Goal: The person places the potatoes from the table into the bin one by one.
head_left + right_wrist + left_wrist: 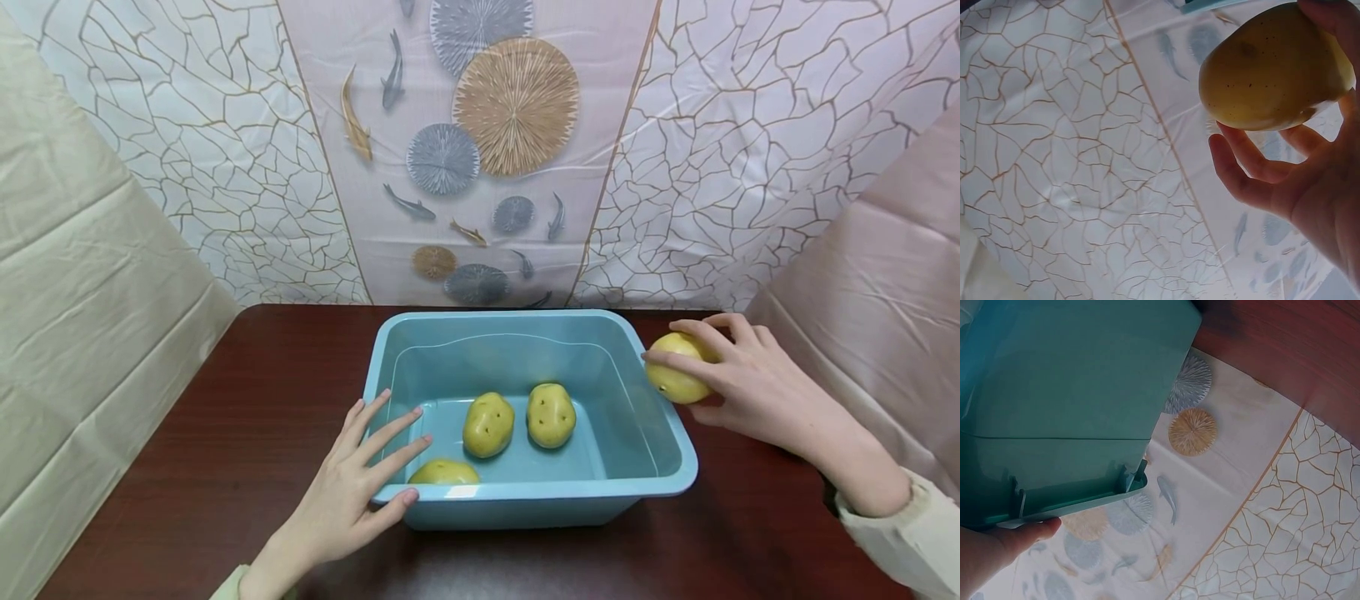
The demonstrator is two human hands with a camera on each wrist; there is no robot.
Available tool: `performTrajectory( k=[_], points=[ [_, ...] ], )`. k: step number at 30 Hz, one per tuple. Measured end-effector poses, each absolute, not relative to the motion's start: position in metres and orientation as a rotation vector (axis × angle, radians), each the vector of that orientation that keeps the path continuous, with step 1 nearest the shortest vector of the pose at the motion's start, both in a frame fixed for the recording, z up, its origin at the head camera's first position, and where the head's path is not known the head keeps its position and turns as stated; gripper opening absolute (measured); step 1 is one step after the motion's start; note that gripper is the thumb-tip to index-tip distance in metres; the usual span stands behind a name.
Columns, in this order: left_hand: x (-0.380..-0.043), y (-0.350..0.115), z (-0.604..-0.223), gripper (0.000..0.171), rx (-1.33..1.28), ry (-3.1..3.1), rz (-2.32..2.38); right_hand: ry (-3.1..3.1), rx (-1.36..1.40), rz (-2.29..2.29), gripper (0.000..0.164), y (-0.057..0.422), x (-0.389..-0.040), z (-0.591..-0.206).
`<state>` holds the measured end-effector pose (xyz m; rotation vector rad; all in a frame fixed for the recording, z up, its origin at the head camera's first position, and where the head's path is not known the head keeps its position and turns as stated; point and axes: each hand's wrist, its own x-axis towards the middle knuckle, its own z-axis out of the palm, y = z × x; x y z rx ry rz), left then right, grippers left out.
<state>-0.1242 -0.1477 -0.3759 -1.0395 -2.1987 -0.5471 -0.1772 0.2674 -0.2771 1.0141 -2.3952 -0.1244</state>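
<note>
My right hand (768, 396) holds a yellow potato (677, 385) between curled fingers and thumb, by the right rim of a blue plastic basin (540, 490). Seen from the right wrist, the potato (1272, 72) is smooth with small dark specks. Spread and nearly straight, the fingers of my left hand (341, 492) lie over the basin's front left corner, the thumb at the front rim. Inside the basin are three more potatoes: one left of the middle (489, 425), one beside it (551, 415), and one at the front left (444, 472), partly hidden by the rim.
The basin stands on a dark reddish-brown table (225, 450). Behind the table hangs a patterned cloth (480, 208) with fish and round motifs. Plain cloths slope down along the left (90, 283) and right (870, 308) sides.
</note>
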Motion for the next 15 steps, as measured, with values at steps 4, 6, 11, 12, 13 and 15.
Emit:
performTrajectory(
  k=[4, 6, 11, 12, 13, 15],
  points=[
    [-0.125, -0.148, -0.376, 0.04, -1.04, -2.197, -0.548, -2.356, 1.046, -0.122, 0.071, 0.262, -0.177, -0.275],
    [-0.125, -0.147, -0.376, 0.039, -1.039, -2.193, -0.548, -2.347, 1.049, -0.123, 0.069, 0.259, -0.177, -0.275],
    [-0.124, -0.147, -0.376, 0.04, -1.035, -2.195, -0.547, -2.351, 1.051, -0.12, 0.065, 0.252, -0.175, -0.274],
    [-0.124, -0.147, -0.376, 0.04, -1.034, -2.195, -0.546, -2.353, 1.054, -0.121, 0.065, 0.25, -0.175, -0.273],
    [-0.124, -0.147, -0.376, 0.04, -1.034, -2.195, -0.546, -2.356, 1.058, -0.124, 0.065, 0.248, -0.175, -0.273],
    [-0.124, -0.147, -0.377, 0.04, -1.035, -2.192, -0.547, -2.358, 1.062, -0.129, 0.065, 0.245, -0.174, -0.272]
  ],
)
